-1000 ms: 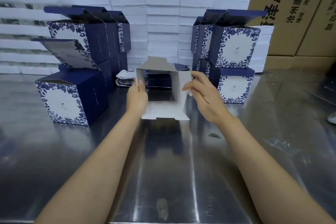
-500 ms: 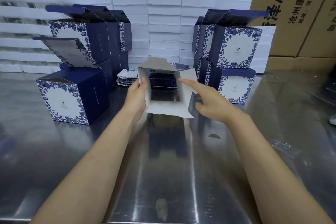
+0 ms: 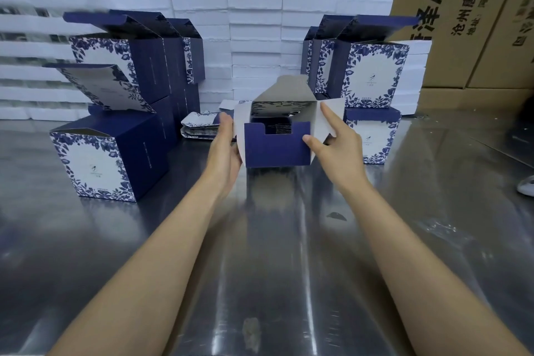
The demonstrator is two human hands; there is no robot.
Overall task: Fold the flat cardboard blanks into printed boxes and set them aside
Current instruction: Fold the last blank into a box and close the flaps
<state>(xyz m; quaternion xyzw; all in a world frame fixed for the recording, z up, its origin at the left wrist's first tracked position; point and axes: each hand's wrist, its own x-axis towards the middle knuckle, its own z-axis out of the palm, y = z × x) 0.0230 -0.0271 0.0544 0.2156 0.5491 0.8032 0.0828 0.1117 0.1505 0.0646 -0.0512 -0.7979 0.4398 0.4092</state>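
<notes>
Between both hands (image 3: 225,153): half-folded box (image 3: 276,147).

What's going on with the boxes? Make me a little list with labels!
being folded: half-made box, dark blue flap turned up at the front, white flaps open
left hand: grips the box's left side
right hand: thumb on the blue flap, forefinger along the white right flap
flat blanks: small pile behind the hands
finished boxes: stacked left and right, blue with leaf print
table: shiny metal
</notes>
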